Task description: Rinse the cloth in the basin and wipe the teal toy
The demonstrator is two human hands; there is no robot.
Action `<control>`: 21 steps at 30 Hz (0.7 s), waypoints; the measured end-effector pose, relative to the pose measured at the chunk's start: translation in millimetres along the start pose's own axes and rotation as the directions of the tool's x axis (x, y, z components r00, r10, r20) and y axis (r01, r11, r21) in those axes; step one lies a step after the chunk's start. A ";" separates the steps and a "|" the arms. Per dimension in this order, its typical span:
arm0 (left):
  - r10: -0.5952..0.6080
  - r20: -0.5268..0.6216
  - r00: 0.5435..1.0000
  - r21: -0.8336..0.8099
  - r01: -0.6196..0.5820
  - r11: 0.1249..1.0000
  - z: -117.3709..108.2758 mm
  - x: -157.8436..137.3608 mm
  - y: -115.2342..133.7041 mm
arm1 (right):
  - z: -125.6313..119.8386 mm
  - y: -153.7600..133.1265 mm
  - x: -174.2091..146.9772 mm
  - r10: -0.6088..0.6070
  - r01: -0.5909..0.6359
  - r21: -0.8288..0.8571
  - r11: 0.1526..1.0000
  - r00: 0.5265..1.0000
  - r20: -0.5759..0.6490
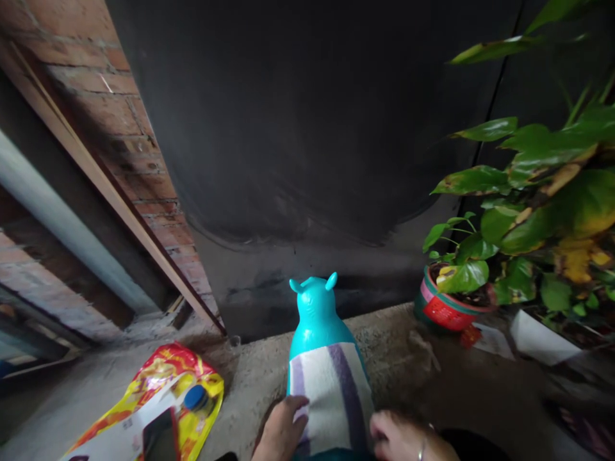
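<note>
Our left hand point(281, 430) lies with its fingers point(294, 406) spread and laid flat against the left edge of the striped towel point(334, 397); they are open, pressing on the cloth rather than closed round it; our right hand point(401, 438) sits at the towel's right edge, its fingers point(379, 424) curled against the cloth, and we cannot tell whether they pinch the towel or only rest on it; a ring shows on that hand near the lower border of the view. The towel, white with purple and grey stripes, is draped over the back of a turquoise inflatable animal toy point(314, 314); the toy stands upright between our two hands, its head with two small ears turned away from us toward the dark wall point(298, 128).

The toy rests on a rough concrete floor point(398, 358); to the left of it, near our left hand but apart from it, lies a red and yellow plastic bag point(163, 378) with a blue-capped bottle point(196, 398) and a dark phone point(161, 438) lying on it. To the right, well apart from the toy, stands a red and green flowerpot point(444, 310) with a leafy plant point(542, 192), some leaves green, some yellowed; a white container point(541, 336) sits just beyond it. A brick wall point(139, 128) with a wooden plank point(106, 186) and a pale pipe point(62, 224) runs along the left.
</note>
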State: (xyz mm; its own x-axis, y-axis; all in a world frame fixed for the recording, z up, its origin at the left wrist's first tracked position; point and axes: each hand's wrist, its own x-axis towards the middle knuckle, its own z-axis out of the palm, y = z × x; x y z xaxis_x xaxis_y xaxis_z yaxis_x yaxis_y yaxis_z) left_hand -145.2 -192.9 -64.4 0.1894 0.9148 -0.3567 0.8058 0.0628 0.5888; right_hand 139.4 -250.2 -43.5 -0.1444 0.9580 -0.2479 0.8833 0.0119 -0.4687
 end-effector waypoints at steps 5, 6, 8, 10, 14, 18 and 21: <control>0.030 -0.182 0.983 0.008 -0.029 1.000 15.0 22.9 6.1 | -4.6 -18.1 61.2 -0.012 0.015 0.008 1.000 0.961 -0.276; 0.033 -0.209 0.977 0.012 -0.031 0.999 22.6 27.0 5.4 | 5.9 -21.2 71.3 0.013 -0.018 -0.011 1.000 0.939 -0.345; 0.050 -0.192 0.980 0.057 -0.040 0.998 44.9 34.6 -0.1 | 40.5 -25.3 83.8 0.037 -0.069 -0.056 0.996 0.894 -0.446; 0.036 -0.135 0.990 0.171 -0.013 0.985 72.6 41.0 -8.2 | 82.8 -27.3 87.5 0.042 -0.098 -0.103 0.990 0.892 -0.449; -0.065 -0.302 0.951 0.354 0.175 0.919 112.9 54.8 -17.5 | 131.8 -29.8 94.3 0.092 -0.175 -0.186 0.967 0.918 -0.385; -0.002 -0.355 0.935 0.349 0.135 0.928 108.2 85.0 -15.4 | 112.1 -37.4 130.6 0.118 -0.173 -0.169 0.970 0.949 -0.292; 0.008 -0.347 0.938 0.282 0.096 0.954 92.0 109.8 -13.3 | 89.3 -45.2 162.6 0.129 -0.175 -0.152 0.973 0.954 -0.271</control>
State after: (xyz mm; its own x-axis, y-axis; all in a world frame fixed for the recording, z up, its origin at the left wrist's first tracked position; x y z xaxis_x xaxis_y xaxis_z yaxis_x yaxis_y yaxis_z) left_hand -83.5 -129.9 -178.1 -0.0109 0.9969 -0.0776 0.9458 0.0354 0.3229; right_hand 36.1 -120.5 -138.4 0.0971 0.9930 -0.0675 0.9523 -0.1124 -0.2838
